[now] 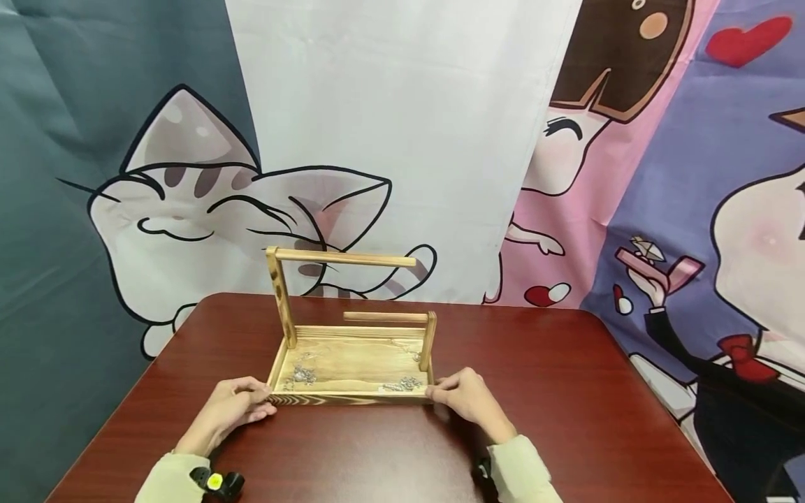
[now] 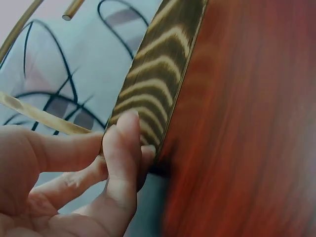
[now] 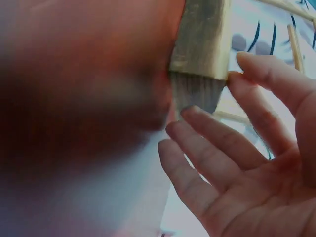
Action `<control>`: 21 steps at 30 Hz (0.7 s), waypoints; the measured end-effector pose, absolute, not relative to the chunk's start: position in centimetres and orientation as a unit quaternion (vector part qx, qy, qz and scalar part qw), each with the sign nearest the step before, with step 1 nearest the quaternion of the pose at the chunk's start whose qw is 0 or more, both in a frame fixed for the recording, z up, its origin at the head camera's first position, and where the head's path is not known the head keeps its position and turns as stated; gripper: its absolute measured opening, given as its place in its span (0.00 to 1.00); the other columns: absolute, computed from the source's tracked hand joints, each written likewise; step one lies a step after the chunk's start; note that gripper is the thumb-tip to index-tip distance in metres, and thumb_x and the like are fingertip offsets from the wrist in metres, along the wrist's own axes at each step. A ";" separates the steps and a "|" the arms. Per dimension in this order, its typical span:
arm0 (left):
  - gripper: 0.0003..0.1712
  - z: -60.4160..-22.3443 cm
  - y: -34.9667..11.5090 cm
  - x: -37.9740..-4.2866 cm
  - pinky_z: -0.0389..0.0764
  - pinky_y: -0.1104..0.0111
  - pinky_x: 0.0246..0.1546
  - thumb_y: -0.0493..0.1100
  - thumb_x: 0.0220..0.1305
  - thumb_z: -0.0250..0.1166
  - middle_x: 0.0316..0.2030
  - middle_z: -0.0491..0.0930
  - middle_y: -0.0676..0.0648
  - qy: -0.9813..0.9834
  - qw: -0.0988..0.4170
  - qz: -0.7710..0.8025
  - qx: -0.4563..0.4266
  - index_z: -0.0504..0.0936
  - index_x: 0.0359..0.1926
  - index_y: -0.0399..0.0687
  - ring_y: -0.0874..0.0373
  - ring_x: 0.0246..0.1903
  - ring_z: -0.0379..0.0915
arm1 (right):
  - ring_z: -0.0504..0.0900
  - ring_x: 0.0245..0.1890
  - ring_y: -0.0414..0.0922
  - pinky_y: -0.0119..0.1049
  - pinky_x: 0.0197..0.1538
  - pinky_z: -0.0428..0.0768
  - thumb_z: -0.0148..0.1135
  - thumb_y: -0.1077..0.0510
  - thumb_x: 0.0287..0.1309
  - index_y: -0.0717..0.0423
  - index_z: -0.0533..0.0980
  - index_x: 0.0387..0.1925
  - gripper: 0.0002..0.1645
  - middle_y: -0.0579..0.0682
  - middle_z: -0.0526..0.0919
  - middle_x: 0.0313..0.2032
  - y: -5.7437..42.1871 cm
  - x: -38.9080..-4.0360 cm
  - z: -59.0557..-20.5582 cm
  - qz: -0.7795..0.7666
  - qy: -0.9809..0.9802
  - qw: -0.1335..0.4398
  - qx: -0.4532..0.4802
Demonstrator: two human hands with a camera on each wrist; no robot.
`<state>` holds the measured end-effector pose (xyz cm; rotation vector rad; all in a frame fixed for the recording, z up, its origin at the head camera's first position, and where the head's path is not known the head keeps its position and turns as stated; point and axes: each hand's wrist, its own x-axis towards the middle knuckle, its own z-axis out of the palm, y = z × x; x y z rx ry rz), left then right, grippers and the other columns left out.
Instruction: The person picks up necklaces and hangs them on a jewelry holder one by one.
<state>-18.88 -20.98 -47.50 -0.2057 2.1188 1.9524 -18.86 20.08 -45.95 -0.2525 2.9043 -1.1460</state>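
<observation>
Apparent step: positioning tray [image 1: 352,363] near table [image 1: 566,405] centre.
Left hand [image 1: 234,405] pinches its 8-o'clock corner; right hand [image 1: 467,395], fingers extended, touches 4-o'clock corner. Next move likely needs even two-handed pressure.

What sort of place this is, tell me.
Probably an indoor staged workspace: a cartoon-printed backdrop hangs behind a reddish-brown table, with a wooden tray of small silvery pieces.
</observation>
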 end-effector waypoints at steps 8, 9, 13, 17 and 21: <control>0.16 -48.0 -17.5 -17.7 0.82 0.67 0.26 0.36 0.59 0.61 0.25 0.81 0.38 0.740 0.166 0.651 0.037 0.75 0.40 0.21 0.53 0.25 0.80 | 0.81 0.41 0.45 0.41 0.43 0.79 0.71 0.45 0.42 0.42 0.84 0.16 0.09 0.46 0.85 0.33 24.5 -15.1 -45.4 -0.351 0.936 0.007 -0.017; 0.16 -48.0 -17.2 -17.6 0.82 0.67 0.26 0.36 0.59 0.61 0.24 0.81 0.38 0.736 0.174 0.652 0.047 0.75 0.39 0.21 0.53 0.25 0.80 | 0.81 0.40 0.44 0.40 0.43 0.79 0.71 0.45 0.42 0.42 0.84 0.16 0.09 0.45 0.85 0.32 24.8 -14.8 -45.3 -0.348 0.937 0.011 -0.012; 0.15 -48.0 -16.3 -17.4 0.82 0.68 0.25 0.37 0.60 0.61 0.22 0.80 0.40 0.729 0.219 0.644 0.085 0.74 0.37 0.23 0.54 0.24 0.80 | 0.80 0.35 0.40 0.36 0.38 0.77 0.72 0.46 0.40 0.43 0.84 0.15 0.09 0.43 0.85 0.28 26.2 -13.8 -44.8 -0.345 0.938 0.032 0.006; 0.18 -47.6 -15.8 -17.9 0.82 0.68 0.25 0.37 0.60 0.61 0.23 0.80 0.40 0.728 0.251 0.628 0.113 0.71 0.42 0.20 0.53 0.24 0.80 | 0.74 0.27 0.38 0.33 0.31 0.73 0.73 0.47 0.39 0.46 0.84 0.16 0.09 0.42 0.82 0.21 26.9 -13.5 -44.5 -0.357 0.933 0.047 0.018; 0.35 -47.6 -16.0 -18.6 0.81 0.68 0.26 0.38 0.60 0.62 0.26 0.80 0.38 0.710 0.279 0.636 0.119 0.58 0.59 0.20 0.52 0.25 0.80 | 0.73 0.21 0.38 0.31 0.26 0.71 0.73 0.51 0.39 0.50 0.82 0.19 0.09 0.44 0.80 0.18 26.9 -14.0 -44.4 -0.371 0.928 0.041 0.016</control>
